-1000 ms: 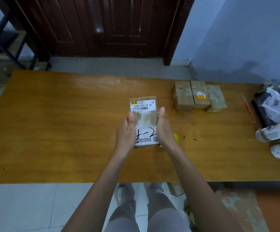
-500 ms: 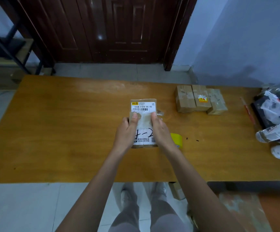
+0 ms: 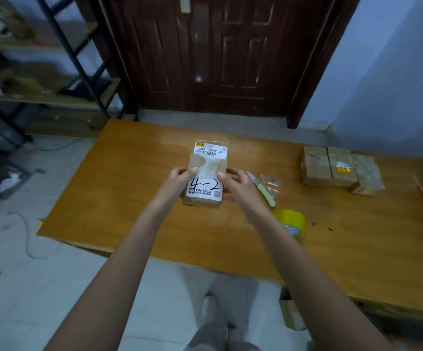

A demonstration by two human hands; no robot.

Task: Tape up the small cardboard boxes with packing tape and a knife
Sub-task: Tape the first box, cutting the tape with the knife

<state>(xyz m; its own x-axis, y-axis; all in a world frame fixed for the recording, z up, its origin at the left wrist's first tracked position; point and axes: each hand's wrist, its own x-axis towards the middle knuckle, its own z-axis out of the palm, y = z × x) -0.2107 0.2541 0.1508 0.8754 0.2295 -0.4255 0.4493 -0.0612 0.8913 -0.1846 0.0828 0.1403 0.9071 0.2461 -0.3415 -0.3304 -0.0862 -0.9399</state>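
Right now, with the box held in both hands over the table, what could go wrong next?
The knife lies just beside the right hand, blade end nearest it, so a blind reach might hit the blade. The tape roll sits close under the right forearm and could be knocked away. The box is held only by fingertips of both hands, left hand included, so it may slip.
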